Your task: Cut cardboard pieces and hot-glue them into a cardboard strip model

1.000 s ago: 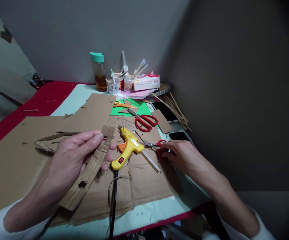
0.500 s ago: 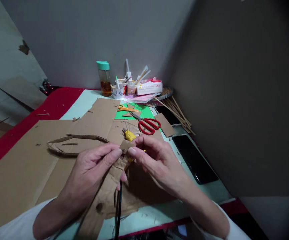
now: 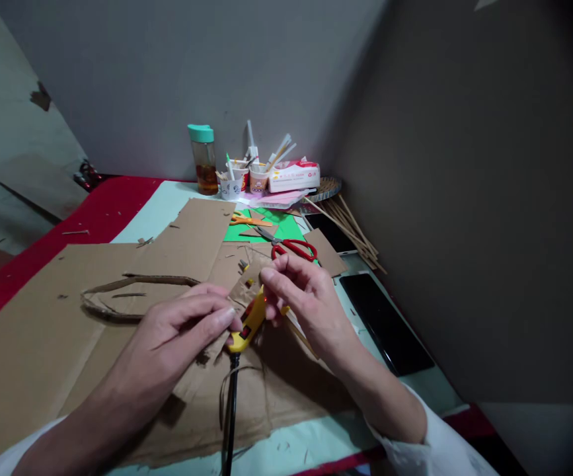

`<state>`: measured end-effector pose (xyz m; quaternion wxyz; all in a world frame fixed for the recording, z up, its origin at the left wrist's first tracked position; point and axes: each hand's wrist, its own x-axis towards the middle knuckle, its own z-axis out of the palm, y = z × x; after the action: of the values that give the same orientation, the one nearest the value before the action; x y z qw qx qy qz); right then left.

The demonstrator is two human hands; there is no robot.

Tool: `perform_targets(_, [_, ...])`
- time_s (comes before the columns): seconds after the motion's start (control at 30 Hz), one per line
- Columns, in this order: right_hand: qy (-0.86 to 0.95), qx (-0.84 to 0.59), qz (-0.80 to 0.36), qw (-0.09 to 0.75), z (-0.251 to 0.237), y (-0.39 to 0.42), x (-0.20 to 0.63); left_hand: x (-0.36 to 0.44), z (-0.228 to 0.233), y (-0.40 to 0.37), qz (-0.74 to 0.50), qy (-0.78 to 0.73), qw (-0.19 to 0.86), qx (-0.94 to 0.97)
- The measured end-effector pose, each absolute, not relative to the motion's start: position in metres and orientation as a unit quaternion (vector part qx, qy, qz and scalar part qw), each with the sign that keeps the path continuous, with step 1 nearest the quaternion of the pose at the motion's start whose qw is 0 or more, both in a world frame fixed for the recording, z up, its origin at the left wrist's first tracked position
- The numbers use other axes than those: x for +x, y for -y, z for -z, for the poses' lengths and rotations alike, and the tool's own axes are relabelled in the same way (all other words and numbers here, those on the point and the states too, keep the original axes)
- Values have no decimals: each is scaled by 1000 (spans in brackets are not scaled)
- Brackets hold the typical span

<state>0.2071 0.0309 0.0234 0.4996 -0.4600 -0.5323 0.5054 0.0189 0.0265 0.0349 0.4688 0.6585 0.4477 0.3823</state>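
Note:
My left hand and my right hand both pinch a brown cardboard strip, held low over the big cardboard sheet. The left thumb and fingers grip the strip's middle, and the right fingertips grip its upper end. A yellow hot glue gun lies right under the strip between the two hands. Its black cord runs toward me. The strip's lower part is mostly hidden by my left hand.
A curved cardboard offcut lies to the left. Red scissors, orange scissors and green paper sit behind the hands. Two dark phones, wooden sticks, a bottle, cups and a tissue pack line the right and back.
My right hand left the small scissors at the right and came over to pinch the strip's upper end. Both hands then lowered the strip toward the glue gun.

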Motion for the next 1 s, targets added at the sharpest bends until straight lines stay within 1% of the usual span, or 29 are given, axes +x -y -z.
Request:
perform_targets(0.07, [542, -460, -486, 508, -26, -33, 212, 18, -37, -27, -383, -464, 468, 647])
perform_targets(0.13, [559, -480, -444, 510, -29, -33, 221, 15, -39, -27, -407, -497, 460, 614])
perform_targets(0.2, [587, -511, -395, 488, -29, -29, 229, 14, -43, -28, -434, -533, 453, 567])
perform_targets(0.23, [608, -526, -376, 461, -27, -26, 232, 14, -45, -29, -447, -544, 460, 541])
perform_targets(0.4, [719, -558, -310, 274, -19, -7, 226, 17, -49, -35, -490, -545, 516, 444])
perform_targets(0.47, [743, -556, -296, 227, -19, -4, 219, 16, -47, -37, -494, -532, 524, 445])
perform_targets(0.57, [761, -544, -298, 191, -21, -5, 213, 13, -44, -37, -494, -513, 539, 450])
perform_targets(0.67, [755, -545, -312, 190, -23, -7, 211, 11, -43, -38, -497, -498, 546, 455])
perform_targets(0.77, [729, -553, -339, 218, -24, -4, 210, 9, -44, -38, -505, -488, 543, 460])
perform_targets(0.87, [688, -561, -370, 272, -23, 5, 211, 8, -45, -39, -512, -482, 545, 457])
perform_targets(1.0, [607, -572, -408, 371, -16, 18, 215, 5, -42, -43, -527, -473, 547, 447])
